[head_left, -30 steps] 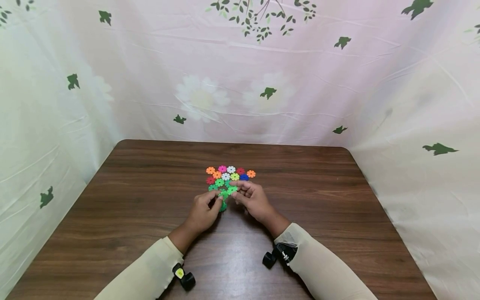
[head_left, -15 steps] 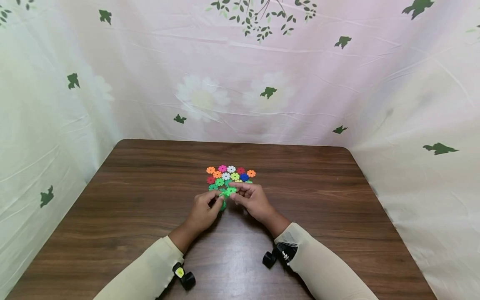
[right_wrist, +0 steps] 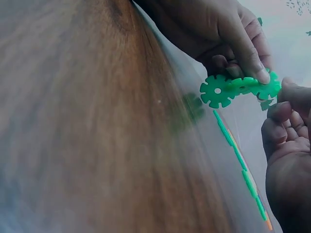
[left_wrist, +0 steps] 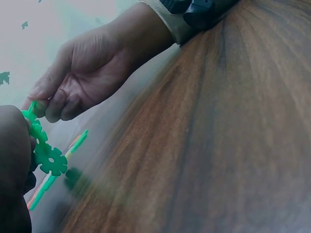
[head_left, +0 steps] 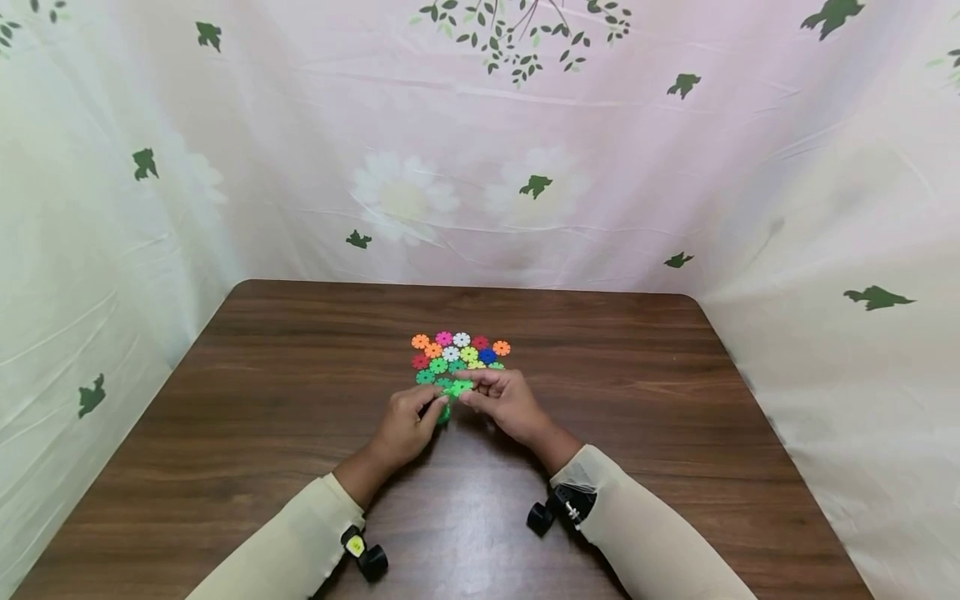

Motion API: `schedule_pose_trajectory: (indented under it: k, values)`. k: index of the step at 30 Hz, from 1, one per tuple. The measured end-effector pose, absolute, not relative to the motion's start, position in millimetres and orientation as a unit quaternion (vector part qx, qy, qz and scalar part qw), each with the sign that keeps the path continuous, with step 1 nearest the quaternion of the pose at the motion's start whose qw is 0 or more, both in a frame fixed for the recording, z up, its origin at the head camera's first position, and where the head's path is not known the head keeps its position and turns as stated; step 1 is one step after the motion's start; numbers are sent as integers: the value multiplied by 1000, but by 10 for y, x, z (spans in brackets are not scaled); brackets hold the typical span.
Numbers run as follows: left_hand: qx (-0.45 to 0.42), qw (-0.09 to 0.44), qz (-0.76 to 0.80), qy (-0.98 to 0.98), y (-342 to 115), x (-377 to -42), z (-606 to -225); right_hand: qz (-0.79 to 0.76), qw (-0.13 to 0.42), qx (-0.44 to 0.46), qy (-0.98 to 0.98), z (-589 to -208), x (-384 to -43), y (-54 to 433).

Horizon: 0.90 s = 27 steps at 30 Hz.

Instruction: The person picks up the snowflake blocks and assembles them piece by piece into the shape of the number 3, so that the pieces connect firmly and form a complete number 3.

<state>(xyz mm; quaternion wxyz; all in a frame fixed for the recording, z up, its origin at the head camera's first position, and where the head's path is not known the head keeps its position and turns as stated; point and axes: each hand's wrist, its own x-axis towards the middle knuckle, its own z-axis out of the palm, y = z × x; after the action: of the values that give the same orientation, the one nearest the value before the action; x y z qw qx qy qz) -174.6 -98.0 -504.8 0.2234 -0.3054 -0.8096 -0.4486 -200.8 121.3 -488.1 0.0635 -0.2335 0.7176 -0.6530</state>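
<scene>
My left hand (head_left: 405,423) pinches a short chain of green notched discs (right_wrist: 217,91) between thumb and fingers. The chain hangs over the table, and its lowest disc shows flat-on in both wrist views. Opposite it, my right hand (head_left: 513,407) pinches another green notched disc (head_left: 462,388) by its edge. In the left wrist view, that disc stands edge-on at the top of the chain, under the thumb of the right hand (left_wrist: 92,73). The two discs meet between the fingertips, and the fingers partly cover the contact.
Just beyond the hands, flat notched discs lie in rows on the brown wooden table (head_left: 637,400): an orange disc (head_left: 420,341), a white disc (head_left: 461,340), a blue disc (head_left: 487,356) and several green ones. A patterned curtain (head_left: 480,150) surrounds the table's far and side edges.
My right hand has brought its green disc slightly left and nearer, up against the chain in the left hand. The left hand has stayed almost still, and the discs on the table have not moved.
</scene>
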Motion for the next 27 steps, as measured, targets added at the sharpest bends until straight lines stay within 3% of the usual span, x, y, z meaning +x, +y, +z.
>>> schedule_pose_trajectory:
  k: [17,27]
  values:
    - [-312,235,-415,-822,-958,-1729,-5041,-625,73,-250,736,-4840,-2012,1249]
    - [-280,237,-463,-807,-951,-1751,-5050,-633,40,-244,734,-4901,-2039,1249]
